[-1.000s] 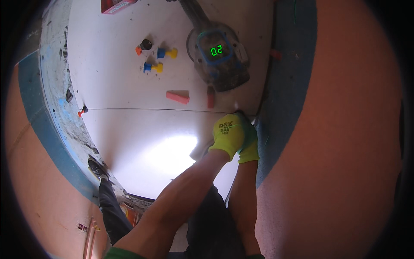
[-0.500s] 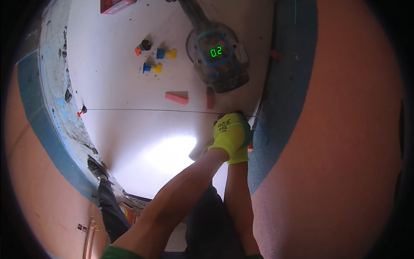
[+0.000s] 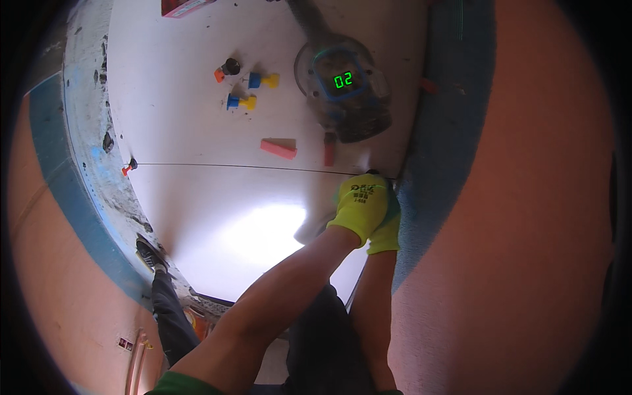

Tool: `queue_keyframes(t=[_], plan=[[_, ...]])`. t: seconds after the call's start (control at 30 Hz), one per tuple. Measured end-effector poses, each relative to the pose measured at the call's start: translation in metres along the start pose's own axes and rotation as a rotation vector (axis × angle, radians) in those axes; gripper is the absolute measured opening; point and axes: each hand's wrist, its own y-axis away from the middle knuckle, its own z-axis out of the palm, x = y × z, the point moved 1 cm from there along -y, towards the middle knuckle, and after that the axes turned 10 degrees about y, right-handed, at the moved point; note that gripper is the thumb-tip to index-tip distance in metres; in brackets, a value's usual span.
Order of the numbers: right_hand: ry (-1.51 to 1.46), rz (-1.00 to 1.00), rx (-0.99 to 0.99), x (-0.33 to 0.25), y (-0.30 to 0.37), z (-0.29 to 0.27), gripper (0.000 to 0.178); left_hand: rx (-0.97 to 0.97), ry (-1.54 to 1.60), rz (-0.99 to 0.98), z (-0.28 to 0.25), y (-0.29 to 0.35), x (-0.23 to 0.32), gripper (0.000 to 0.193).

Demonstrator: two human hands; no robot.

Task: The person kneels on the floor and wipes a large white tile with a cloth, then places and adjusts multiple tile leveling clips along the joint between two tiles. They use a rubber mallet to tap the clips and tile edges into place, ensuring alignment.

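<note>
My left hand (image 3: 363, 203), in a yellow-green glove, lies over the right end of the thin seam between two large white tiles (image 3: 197, 204). Its fingers bend down out of sight, closed; a small dark piece shows at their far side, too hidden to name. Tucked beneath and to its right is my right hand (image 3: 388, 230) in a matching glove, with its fingers covered. Beyond them a dark tile vibrator (image 3: 355, 99) with a lit green display rests on the far tile. Two pinkish-red blocks (image 3: 279, 149) lie between it and the seam.
Blue-and-yellow tile levelers (image 3: 263, 80) and a black-and-red leveler (image 3: 228, 68) lie on the far tile. Another red-and-black leveler (image 3: 130, 166) stands at the seam's left end. A red box (image 3: 184, 6) is at the top. A blue-banded orange wall (image 3: 447, 151) borders the right.
Both hands have shifted slightly right and stay together at the seam's end. The tiles and everything on them appear a little further right, as the view has moved.
</note>
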Motion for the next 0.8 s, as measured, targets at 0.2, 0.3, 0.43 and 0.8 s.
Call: queue_keyframes(t=[0.2, 0.3, 0.43, 0.8], plan=[[0.047, -0.131, -0.240, 0.011, -0.035, -0.016, 0.035, -0.061, -0.039, 0.073, -0.010, -0.006, -0.001, 0.027], [-0.030, -0.317, -0.372, 0.013, -0.050, -0.011, 0.034, -0.033, 0.057, 0.023, -0.008, -0.006, -0.010, 0.025], [-0.163, -0.194, -0.383, 0.013, -0.048, -0.009, 0.032, -0.109, 0.108, 0.045, -0.001, -0.006, -0.019, 0.025], [-0.940, 0.428, -0.419, -0.022, -0.023, 0.007, 0.036, 0.018, 0.376, -0.057, 0.009, -0.016, -0.022, 0.031]])
